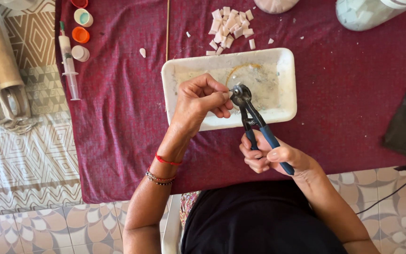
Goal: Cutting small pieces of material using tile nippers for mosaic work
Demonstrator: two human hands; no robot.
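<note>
Hands closed: right (269,157) gripping nippers (252,117), left (203,101) pinching something hidden

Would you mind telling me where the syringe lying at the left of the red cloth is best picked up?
Probably by the clear barrel, pinched across its width from above. The syringe lies flat and lengthwise on the cloth, bottle caps crowd its right side near the plunger end, while the lower barrel has free space on both sides.

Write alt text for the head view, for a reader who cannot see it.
Over a white tray on a dark red cloth, the right hand squeezes blue-handled nippers while the left hand holds something small at their wheels. White tile pieces lie beyond.
</note>
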